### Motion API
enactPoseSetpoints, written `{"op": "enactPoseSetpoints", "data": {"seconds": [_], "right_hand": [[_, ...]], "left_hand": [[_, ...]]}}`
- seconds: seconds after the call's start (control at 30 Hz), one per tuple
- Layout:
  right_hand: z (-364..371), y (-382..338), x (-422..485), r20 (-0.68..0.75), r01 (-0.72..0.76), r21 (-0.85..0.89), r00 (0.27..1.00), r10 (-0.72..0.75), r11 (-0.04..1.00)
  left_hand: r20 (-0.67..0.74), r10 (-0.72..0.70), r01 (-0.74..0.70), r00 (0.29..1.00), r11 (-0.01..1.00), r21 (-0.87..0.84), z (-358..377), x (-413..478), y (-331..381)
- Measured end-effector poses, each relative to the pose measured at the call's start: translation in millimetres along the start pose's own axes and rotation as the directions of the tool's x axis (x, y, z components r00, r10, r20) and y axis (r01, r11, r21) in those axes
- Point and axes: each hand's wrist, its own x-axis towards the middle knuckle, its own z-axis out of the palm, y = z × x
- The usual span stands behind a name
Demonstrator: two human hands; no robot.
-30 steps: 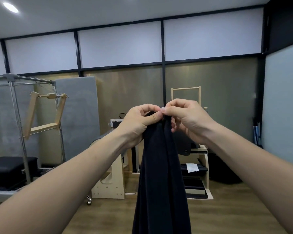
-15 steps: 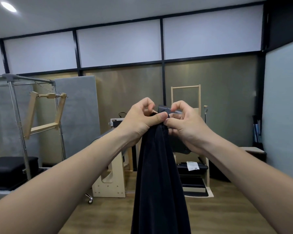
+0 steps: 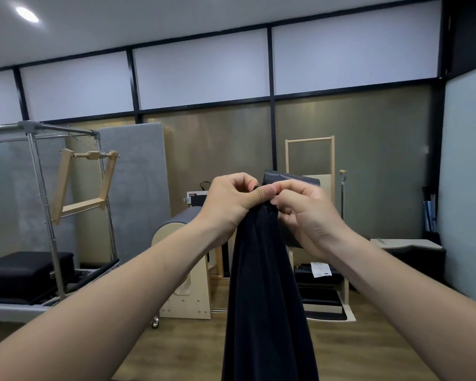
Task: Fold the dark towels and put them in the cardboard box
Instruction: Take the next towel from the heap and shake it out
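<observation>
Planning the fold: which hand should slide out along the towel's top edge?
Probably the right hand: it pinches beside the loose flap, while the left hand clamps the bunched dark towel.

A wood-plank floor (image 3: pixel 176 350) carries the room's equipment. At far centre, a pale wooden barrel unit (image 3: pixel 186 295) stands on it, 1 small caster (image 3: pixel 155 323) showing at its near left corner. To the left, a metal-framed bench (image 3: pixel 43 204) rests on the floor, with 1 black padded box (image 3: pixel 25 266) on its deck. To the right, a pale wooden stand (image 3: pixel 324 306) with dark pads sits on the boards. A low dark cabinet (image 3: pixel 412 259) stands at far right.
</observation>
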Motion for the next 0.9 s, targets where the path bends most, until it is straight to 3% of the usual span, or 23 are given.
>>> {"op": "enactPoseSetpoints", "data": {"seconds": [0.1,0.23,0.37,0.5,0.63,0.7,0.8,0.9], "right_hand": [[0.9,6.5,-5.3,0.035,0.066,-0.106,0.997,-0.063,0.992],[0.9,9.0,-6.0,-0.050,0.127,-0.276,0.988,-0.146,0.953],[-5.3,4.8,-5.1,-0.107,0.114,-0.276,0.983,-0.148,0.954],[-4.7,2.1,-8.3,-0.025,0.086,-0.243,0.995,-0.095,0.966],[-8.0,-11.3,-5.0,0.040,0.061,-0.160,0.998,-0.055,0.985],[-9.4,-23.0,-0.9,0.116,0.125,-0.278,0.989,-0.096,0.952],[-9.2,-40.0,7.4,0.237,0.248,-0.520,0.961,-0.141,0.817],[-8.6,-48.9,13.2,0.267,0.280,-0.619,0.954,-0.139,0.734]], "left_hand": [[0.004,-0.123,0.122,0.992,0.978,-0.170,2.1,-1.6,2.4],[0.077,-0.126,0.134,0.989,0.984,-0.117,0.1,-2.3,3.8],[0.207,-0.136,0.160,0.969,0.981,-0.108,-12.2,-2.8,2.0],[0.189,-0.150,0.137,0.970,0.987,0.083,-19.7,-1.1,-1.1],[0.224,-0.076,0.074,0.971,0.997,0.020,-25.1,2.1,6.1],[0.265,-0.062,0.071,0.962,0.997,-0.026,-25.2,4.1,11.8],[0.289,-0.059,0.071,0.955,0.997,-0.031,-22.1,8.8,15.3],[0.314,-0.116,0.128,0.942,0.992,-0.019,-21.0,10.9,17.3]]}}
